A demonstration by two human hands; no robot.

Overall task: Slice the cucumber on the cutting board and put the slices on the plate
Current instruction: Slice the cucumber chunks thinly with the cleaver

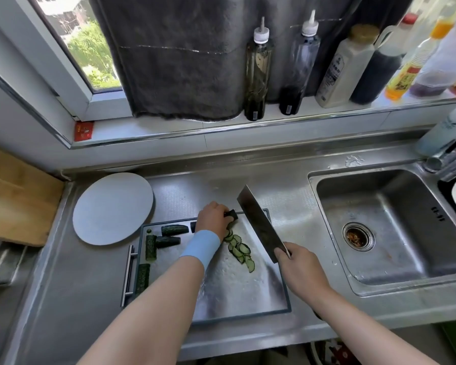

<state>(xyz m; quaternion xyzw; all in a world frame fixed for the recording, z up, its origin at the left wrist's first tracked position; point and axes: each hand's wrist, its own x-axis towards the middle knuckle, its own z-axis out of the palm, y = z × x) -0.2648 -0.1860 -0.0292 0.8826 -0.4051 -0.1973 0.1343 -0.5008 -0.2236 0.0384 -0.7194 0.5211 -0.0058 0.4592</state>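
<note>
The short dark green cucumber piece (231,214) lies at the far edge of the steel-faced cutting board with a dark frame (234,285); the left hand (212,216), with a light blue wristband (203,246), curls its fingers over the piece and holds it down; only the cut end shows. Thin cucumber slices (240,249) overlap in a loose row just in front of that hand; four longer cucumber chunks (174,229) lie along the board's left side. The right hand (298,270) grips the handle of a broad steel cleaver (258,222), its blade just right of the held piece; whether the edge touches the board I cannot tell. A round white plate (113,208) sits left of the board, bare; a stainless steel sink (387,222) lies to the right.
</note>
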